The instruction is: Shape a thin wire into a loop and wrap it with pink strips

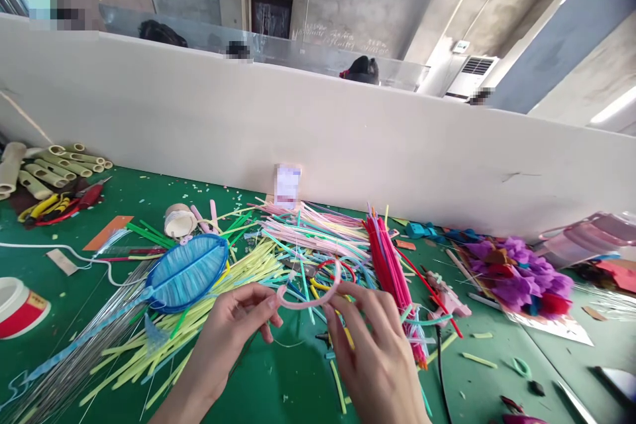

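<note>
A pink pipe cleaner (pixel 309 305), bent into a U-shaped curve, is stretched between my two hands above the green table. My left hand (pixel 238 321) pinches one end between thumb and forefinger. The fingers of my right hand (pixel 375 338) close on the other side, and a short tip sticks up past them. Left of my hands rests a blue leaf-shaped piece (pixel 191 273) with a wrapped stem. Yellow-green pipe cleaners (pixel 248 268) spread beneath it and toward the middle. A bundle of red pipe cleaners (pixel 390 265) lies just beyond my right hand.
Bamboo pieces (pixel 50 169) and pliers (pixel 47 207) occupy the left back. Purple crepe flowers (pixel 521 271), a pink glue gun (pixel 450 301) and a pink see-through bottle (pixel 586 238) are at right. A pale partition (pixel 318 126) borders the table's far side; heads show behind it.
</note>
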The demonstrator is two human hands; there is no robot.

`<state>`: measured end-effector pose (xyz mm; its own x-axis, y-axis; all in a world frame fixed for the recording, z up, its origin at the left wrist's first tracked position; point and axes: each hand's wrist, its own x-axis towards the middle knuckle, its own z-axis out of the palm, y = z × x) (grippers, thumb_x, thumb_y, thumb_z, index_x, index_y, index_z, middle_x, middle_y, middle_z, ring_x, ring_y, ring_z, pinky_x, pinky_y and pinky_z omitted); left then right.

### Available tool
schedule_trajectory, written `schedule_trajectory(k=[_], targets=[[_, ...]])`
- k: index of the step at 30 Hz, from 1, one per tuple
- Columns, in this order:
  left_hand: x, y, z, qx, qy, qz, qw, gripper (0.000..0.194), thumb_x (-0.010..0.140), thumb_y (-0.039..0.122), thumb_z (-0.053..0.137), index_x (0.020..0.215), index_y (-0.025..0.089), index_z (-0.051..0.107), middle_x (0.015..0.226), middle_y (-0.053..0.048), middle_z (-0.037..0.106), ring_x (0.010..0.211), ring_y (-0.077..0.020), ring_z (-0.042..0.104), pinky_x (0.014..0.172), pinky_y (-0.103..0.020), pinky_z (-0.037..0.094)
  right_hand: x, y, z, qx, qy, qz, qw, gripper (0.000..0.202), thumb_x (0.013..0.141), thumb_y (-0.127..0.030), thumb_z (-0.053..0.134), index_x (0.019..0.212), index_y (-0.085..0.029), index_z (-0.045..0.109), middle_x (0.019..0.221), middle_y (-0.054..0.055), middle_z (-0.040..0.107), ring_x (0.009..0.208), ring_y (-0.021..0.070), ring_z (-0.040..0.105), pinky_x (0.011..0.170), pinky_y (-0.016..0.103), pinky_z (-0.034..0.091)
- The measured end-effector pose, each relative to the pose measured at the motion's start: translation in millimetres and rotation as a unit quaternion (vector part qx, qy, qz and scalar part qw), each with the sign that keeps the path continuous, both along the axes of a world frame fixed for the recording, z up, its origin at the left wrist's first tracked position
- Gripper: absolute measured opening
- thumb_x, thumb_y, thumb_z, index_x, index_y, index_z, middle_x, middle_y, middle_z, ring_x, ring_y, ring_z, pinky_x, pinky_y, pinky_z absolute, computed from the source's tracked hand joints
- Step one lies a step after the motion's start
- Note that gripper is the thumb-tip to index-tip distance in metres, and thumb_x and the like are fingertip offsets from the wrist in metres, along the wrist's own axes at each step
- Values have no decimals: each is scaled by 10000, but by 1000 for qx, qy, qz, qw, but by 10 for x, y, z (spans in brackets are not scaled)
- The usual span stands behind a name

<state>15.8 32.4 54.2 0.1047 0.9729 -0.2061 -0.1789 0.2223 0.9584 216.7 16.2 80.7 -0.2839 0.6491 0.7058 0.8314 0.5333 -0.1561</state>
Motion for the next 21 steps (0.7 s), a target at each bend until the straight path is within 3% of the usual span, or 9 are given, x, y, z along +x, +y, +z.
schedule_trajectory(k=[4, 6, 8, 10, 12, 15, 18, 21], targets=[[-41, 4, 63, -15, -64, -3, 998, 261, 770, 415, 769, 740, 158, 737, 658, -45, 665, 591, -139, 550, 543, -230, 466, 271, -61, 22, 4, 135, -90, 987, 74, 925, -241, 589, 948, -208, 651, 1022, 107, 613, 889, 216, 611, 724, 330, 519], [-49, 1, 79, -23, -87, -6, 996, 246, 758, 401, 786, 749, 159, 745, 644, -45, 661, 593, -137, 549, 529, -220, 464, 432, -61, -2, -71, 207, -92, 971, 154, 934, -318, 577, 1024, -222, 658, 1048, 101, 634, 883, 210, 626, 683, 302, 526], [-45, -6, 75, -35, -107, -15, 994, 244, 748, 396, 797, 767, 157, 755, 652, -49, 665, 593, -133, 551, 520, -214, 466, 545, -43, -37, -192, 274, -46, 941, 296, 939, -391, 566, 1184, -244, 642, 1057, 91, 656, 905, 211, 643, 660, 278, 538], [-28, -15, 58, -49, -126, -29, 990, 259, 743, 398, 804, 837, 159, 771, 668, -51, 671, 592, -131, 557, 512, -211, 470, 581, -23, -67, -310, 365, 14, 878, 408, 941, -443, 555, 1308, -269, 591, 1090, 86, 666, 953, 214, 648, 698, 279, 555], [-2, -27, 45, -57, -138, -44, 988, 281, 746, 398, 802, 900, 164, 779, 679, -51, 675, 595, -132, 568, 513, -210, 475, 551, -10, -76, -392, 480, 65, 782, 447, 934, -489, 554, 1326, -276, 585, 1112, 87, 670, 923, 203, 647, 719, 293, 561], [44, -54, 65, -60, -142, -57, 986, 271, 744, 396, 803, 882, 163, 785, 713, -65, 694, 626, -143, 598, 524, -211, 487, 453, -3, -55, -460, 611, 101, 636, 358, 901, -481, 623, 1134, -220, 699, 900, 59, 672, 679, 123, 580, 606, 228, 519], [81, -84, 112, -79, -151, -58, 984, 267, 711, 392, 826, 832, 157, 782, 747, -79, 711, 645, -155, 624, 518, -210, 486, 367, 9, -37, -482, 668, 112, 556, 259, 822, -417, 749, 845, -159, 738, 624, -16, 538, 509, 47, 418, 460, 129, 383], [105, -104, 126, -93, -165, -53, 980, 277, 679, 397, 849, 791, 156, 771, 678, -53, 679, 580, -139, 611, 480, -198, 452, 311, 48, -59, -498, 696, 127, 500, 272, 752, -394, 822, 791, -138, 738, 573, -35, 501, 480, 23, 376, 421, 94, 328]])
